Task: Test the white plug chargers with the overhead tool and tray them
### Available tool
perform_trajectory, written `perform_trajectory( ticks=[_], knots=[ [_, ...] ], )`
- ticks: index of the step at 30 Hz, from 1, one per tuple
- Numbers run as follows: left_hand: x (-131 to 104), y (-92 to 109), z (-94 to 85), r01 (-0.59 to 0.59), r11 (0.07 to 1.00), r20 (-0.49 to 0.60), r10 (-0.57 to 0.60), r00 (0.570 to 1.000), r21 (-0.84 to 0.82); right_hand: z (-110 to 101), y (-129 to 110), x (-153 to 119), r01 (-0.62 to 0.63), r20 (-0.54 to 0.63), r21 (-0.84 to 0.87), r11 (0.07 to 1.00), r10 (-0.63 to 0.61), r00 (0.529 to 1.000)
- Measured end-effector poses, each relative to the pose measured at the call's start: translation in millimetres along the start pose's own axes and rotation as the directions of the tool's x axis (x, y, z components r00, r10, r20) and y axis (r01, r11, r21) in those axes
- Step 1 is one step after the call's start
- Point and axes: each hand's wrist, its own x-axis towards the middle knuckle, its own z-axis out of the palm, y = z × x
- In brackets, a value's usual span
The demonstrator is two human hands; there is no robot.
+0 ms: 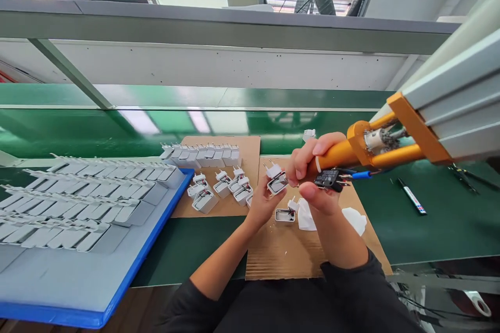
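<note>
My left hand (262, 202) pinches a small white plug adapter (276, 183), its open case facing me and its metal prongs pointing up and away. My right hand (327, 214) is wrapped round an orange tubular tool (331, 161) with a black switch (328, 179) and a blue-sleeved wire on it. The tool's near end is close to the adapter; fingers hide whether they touch. Another open adapter (285, 215) lies below on a cardboard sheet (289, 255), beside a crumpled white cloth or paper (307, 216). Several open adapters (205, 200) with wires inside stand to the left.
A blue-edged tray (135, 265) at left bears rows of white adapters (94, 184). One more row (201, 156) stands behind on cardboard. A marker (412, 196) and a dark-handled tool (464, 179) lie at right. A thick pale beam (461, 93) slants in from upper right.
</note>
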Motion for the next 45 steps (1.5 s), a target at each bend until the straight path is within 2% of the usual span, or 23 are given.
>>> perform_trajectory(
  ticks=[10,23,35,45],
  knots=[
    [-4,14,3.0,-0.057,0.995,-0.036,0.054,0.998,-0.077,2,4,-1,0.030,-0.011,0.040,0.999,-0.030,0.999],
    [-5,5,7.5,-0.074,0.982,0.018,0.079,0.997,-0.176,-1,-3,-6,-0.024,-0.031,-0.049,0.998,0.023,0.999],
    [-5,3,9.6,-0.026,0.984,0.017,0.030,0.999,-0.174,-1,-6,-6,-0.062,-0.071,-0.168,0.984,0.051,0.996],
    [-5,1,10.0,-0.020,0.977,0.021,0.025,0.999,-0.212,-2,-6,-6,-0.053,-0.074,-0.154,0.987,0.042,0.996]
  ],
)
